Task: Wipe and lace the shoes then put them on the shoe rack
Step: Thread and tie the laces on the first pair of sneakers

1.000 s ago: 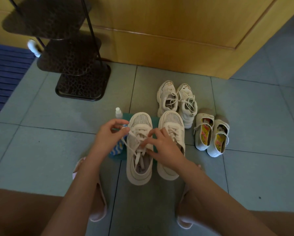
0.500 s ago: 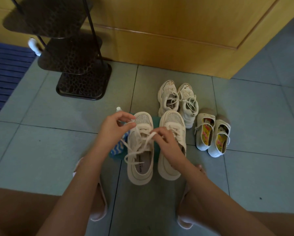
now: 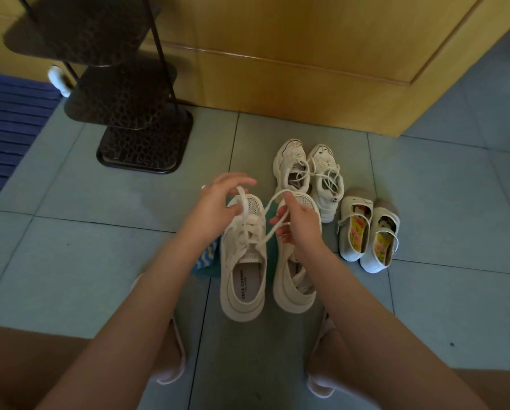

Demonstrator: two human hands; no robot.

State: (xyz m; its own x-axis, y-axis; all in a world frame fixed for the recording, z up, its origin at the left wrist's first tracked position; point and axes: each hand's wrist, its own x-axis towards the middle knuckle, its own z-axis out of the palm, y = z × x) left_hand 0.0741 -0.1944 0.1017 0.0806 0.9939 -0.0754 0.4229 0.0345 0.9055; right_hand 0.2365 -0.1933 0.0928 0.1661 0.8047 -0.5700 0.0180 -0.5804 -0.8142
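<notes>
Had both hands on the lace (image 3: 273,199) of the left-hand beige sneaker (image 3: 243,261), mid-tie by the look of it. My left hand (image 3: 218,202) was pinching one lace end up over the mesh toe; my right hand (image 3: 296,229) was closed on the other end, which arced as a loop from my fingers back toward the eyelets. Relative to my grip the sneaker sat directly below and slightly toward me, long axis running straight away from me, toe far, heel near. The lace crossing sat between my two hands and a bit closer to me than either, just above the tongue, so I judged the next pull had to go outward and down toward that crossing. Left hand was over this shoe, right hand was over its pair (image 3: 295,276), which lay parallel, sides near touching; that one's lace looked loose, stuffed inside the opening. Left hand was the nearer one to the shoe rack (image 3: 142,137), which stood beyond and left of my grip, well apart. Beyond my right hand sat another laced pair (image 3: 308,173), laces untied, and right of that the strap shoes (image 3: 367,232). Cloth (image 3: 207,258) partly hidden under my left forearm. Nothing racked yet as far as I could see
</notes>
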